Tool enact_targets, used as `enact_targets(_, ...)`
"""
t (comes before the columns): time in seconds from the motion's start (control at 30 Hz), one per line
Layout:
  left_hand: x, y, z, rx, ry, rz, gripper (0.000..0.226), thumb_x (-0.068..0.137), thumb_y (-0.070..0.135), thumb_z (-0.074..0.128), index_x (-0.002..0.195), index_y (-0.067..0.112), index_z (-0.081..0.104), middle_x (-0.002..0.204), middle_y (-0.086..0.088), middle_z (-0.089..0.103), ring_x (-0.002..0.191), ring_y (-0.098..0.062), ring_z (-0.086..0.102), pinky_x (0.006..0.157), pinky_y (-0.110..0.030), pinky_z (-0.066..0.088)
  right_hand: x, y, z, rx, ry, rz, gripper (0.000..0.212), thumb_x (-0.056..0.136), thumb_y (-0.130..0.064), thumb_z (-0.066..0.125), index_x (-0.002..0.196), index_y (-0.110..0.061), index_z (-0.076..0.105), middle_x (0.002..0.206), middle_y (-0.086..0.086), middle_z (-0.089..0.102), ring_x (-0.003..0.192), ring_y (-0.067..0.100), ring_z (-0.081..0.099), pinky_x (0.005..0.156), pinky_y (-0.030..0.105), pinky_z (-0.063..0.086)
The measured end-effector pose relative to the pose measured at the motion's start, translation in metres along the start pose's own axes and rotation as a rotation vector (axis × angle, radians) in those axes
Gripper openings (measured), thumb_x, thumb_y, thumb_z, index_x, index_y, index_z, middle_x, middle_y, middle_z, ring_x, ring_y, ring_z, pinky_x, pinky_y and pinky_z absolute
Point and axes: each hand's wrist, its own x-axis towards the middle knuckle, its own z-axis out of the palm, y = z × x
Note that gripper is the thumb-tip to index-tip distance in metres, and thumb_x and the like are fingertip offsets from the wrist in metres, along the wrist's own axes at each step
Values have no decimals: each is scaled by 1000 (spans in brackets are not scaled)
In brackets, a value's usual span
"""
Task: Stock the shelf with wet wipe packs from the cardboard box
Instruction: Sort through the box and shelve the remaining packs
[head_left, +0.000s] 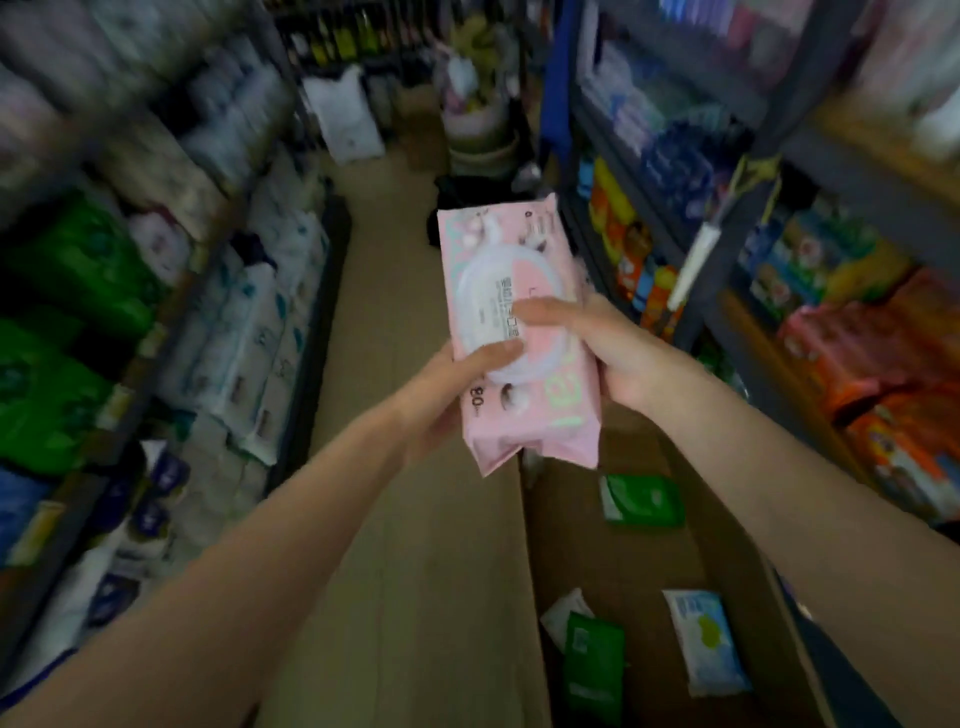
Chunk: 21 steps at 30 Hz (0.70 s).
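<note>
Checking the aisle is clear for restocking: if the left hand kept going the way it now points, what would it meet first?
The left hand already grips the pink wipe pack; straight beyond looks like open aisle floor, though depth is unclear.

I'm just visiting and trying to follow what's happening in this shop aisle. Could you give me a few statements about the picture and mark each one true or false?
1. Both hands hold the pink wipe pack. True: the left hand grips its left edge and the right hand its right side.
2. The pink wipe pack already sits on a shelf. False: it is held up in the air over the aisle.
3. The cardboard box still contains packs. True: a green pack and a light blue pack lie inside.
4. The box stands to the person's left. False: it is low on the right.
5. The pack has a round white lid. True.
</note>
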Motion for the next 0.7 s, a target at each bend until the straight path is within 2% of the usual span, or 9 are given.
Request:
enact_targets(0.07, -36, 35, -27, 82, 61, 74, 59, 75, 23, 67, 130, 13, 49, 117, -10, 67, 102, -26, 67, 83, -36, 56, -4, -30, 43, -1, -112, -66, 31, 76, -8, 66, 106, -16, 63, 93, 3, 75, 84, 18, 72, 71, 31, 59)
enact_targets(0.13, -74, 68, -57, 197, 176, 145, 70, 67, 28, 77, 130, 17, 48, 118, -6, 67, 105, -26, 66, 91, -42, 53, -4, -56, 88, -5, -233, -117, 29, 76, -7, 65, 104, -15, 64, 97, 5, 74, 87, 17, 71, 73, 29, 59)
enact_targets(0.2, -116, 103, -86, 302, 299, 231, 79, 61, 30, 83, 129, 21, 46, 117, -1, 67, 103, -22, 67, 91, -43, 53, -5, -81, 137, -28, -338, -161, 34, 75, -8, 68, 108, -13, 64, 107, 9, 70, 97, 21, 68, 82, 33, 57)
enact_targets(0.3, -186, 154, -126, 420, 453, 390, 67, 64, 17, 83, 116, 32, 44, 111, 8, 63, 95, -7, 65, 73, -23, 58, -8, -117, 213, -135, -442, -261, 49, 70, -10, 70, 117, -14, 59, 117, 10, 66, 106, 23, 64, 92, 38, 53)
enact_targets(0.4, -259, 192, -163, 527, 566, 527, 74, 46, 28, 85, 103, 45, 40, 113, 11, 59, 99, -5, 62, 79, -27, 56, -16, -158, 284, -158, -532, -403, 70, 65, -14, 72, 130, -20, 48, 122, 3, 64, 109, 18, 63, 84, 29, 56)
enact_targets(0.47, -301, 209, -184, 587, 628, 595, 77, 41, 36, 81, 105, 47, 40, 116, 12, 57, 105, -5, 60, 86, -31, 53, -23, -183, 324, -139, -564, -491, 74, 64, -16, 73, 132, -24, 44, 122, -1, 63, 107, 14, 64, 78, 25, 56)
enact_targets(0.57, -356, 230, -210, 626, 744, 674, 88, 48, 29, 86, 121, 42, 38, 121, 12, 56, 109, -7, 59, 86, -27, 53, -30, -205, 383, -138, -612, -570, 53, 76, -17, 64, 126, -26, 49, 117, 0, 64, 98, 12, 66, 74, 25, 57)
enact_targets(0.63, -391, 239, -227, 643, 832, 701, 96, 55, 22, 89, 134, 29, 34, 120, 13, 58, 106, -3, 60, 82, -20, 54, -32, -214, 426, -142, -651, -606, 43, 84, -15, 59, 126, -26, 50, 115, -2, 64, 97, 12, 65, 78, 28, 58)
enact_targets(0.7, -424, 246, -244, 659, 917, 722, 106, 49, 26, 91, 138, 26, 33, 119, 11, 60, 102, -1, 62, 78, -20, 55, -36, -221, 466, -207, -662, -714, 49, 85, -23, 63, 131, -28, 45, 120, -6, 61, 107, 13, 61, 91, 37, 54)
